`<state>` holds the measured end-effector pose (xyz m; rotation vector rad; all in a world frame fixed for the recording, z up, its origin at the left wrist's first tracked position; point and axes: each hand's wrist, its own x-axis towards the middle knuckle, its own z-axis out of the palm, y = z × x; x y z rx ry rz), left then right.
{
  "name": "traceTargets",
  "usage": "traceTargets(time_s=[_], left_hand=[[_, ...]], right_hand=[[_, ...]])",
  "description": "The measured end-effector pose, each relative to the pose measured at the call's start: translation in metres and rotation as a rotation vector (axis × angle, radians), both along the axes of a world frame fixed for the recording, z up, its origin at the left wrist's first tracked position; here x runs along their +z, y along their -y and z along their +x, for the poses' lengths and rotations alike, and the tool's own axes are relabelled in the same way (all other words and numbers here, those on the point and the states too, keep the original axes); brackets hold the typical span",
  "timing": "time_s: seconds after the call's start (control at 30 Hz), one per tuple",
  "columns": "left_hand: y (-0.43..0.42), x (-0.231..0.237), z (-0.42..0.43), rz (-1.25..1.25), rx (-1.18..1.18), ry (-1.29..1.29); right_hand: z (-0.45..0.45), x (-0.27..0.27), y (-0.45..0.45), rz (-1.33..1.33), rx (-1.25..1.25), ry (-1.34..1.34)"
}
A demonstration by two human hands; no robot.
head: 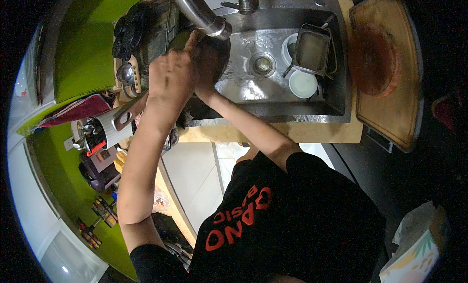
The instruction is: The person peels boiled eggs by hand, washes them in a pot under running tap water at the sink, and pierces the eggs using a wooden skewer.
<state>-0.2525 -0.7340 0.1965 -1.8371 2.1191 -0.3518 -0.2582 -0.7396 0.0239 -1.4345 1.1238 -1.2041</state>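
A dark round pan (223,65) is at the left side of the stainless steel sink (241,91), largely hidden by my hands and the faucet. Its metal handle (123,116), with a hole at the end, points to the lower left and passes beneath my left forearm. My left hand (170,78) is closed around the pan near the handle's root, one finger reaching over the dark surface; the grip itself is partly hidden. Inside the pan's shadow lies my right hand (210,63), touching the pan, its fingers too dark to make out. Overhead, the faucet spout (204,18) comes close to both hands.
A rectangular metal pan (311,51), a white bowl (302,84) and other dishes stand at the sink's right. Beyond is a wooden board (376,116) bearing a round reddish-brown block (376,60). At left are a dish rack (155,31) and a white utensil holder (113,131).
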Motion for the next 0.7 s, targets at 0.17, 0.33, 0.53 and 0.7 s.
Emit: traceTargets(time_s=[0.17, 0.33, 0.53, 0.7], left_hand=[[0.003, 0.019, -0.019, 0.025, 0.017, 0.035], [-0.003, 0.021, -0.007, 0.008, -0.037, 0.121], [-0.009, 0.020, -0.016, 0.017, -0.041, 0.137], [-0.015, 0.013, -0.027, 0.011, -0.092, 0.290]], right_hand=[[0.002, 0.019, 0.004, -0.070, 0.047, 0.197], [0.004, 0.025, -0.009, -0.080, 0.067, 0.231], [0.005, 0.027, -0.018, -0.087, 0.080, 0.259], [0.003, 0.019, -0.029, -0.067, 0.164, 0.279]])
